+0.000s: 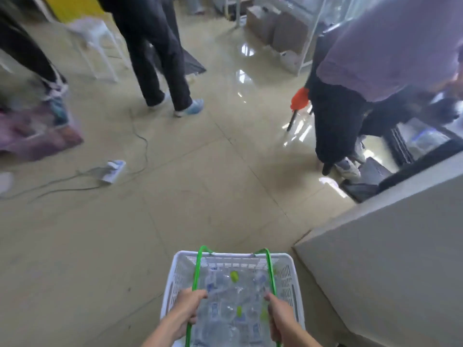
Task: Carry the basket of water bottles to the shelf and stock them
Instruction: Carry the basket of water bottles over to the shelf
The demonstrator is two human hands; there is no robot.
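Head view, left to right. Far left: blurred purple cloth or bag [32, 136] on the glossy beige tiled floor [175, 209], with a white plastic chair [97, 43] behind it. White power strip [113, 171] lies on the floor, thin cable [140, 146] trailing from it. Person in black trousers and blue shoe covers [160, 58] stands upper centre-left, back to camera.

Bottom centre: white perforated plastic basket [179, 279] with two green wire handles [196, 269], carried above the floor, close in front of the wearer. It is full of clear plastic water bottles with blue labels [230, 309]; a few green caps show. Left hand [186, 311] is closed around the left green handle. Right hand [279, 319] is closed around the right green handle. Both forearms enter from the bottom edge.

Right: grey-white cabinet side [388, 259] just beside the basket. Above it, a person in a purple top and black trousers [375, 58] bends toward a glass-fronted chiller [426, 141]; an orange object [299, 98] hangs near their hip. Brown cardboard boxes [273, 26] sit at top centre-right. Motion blur throughout.
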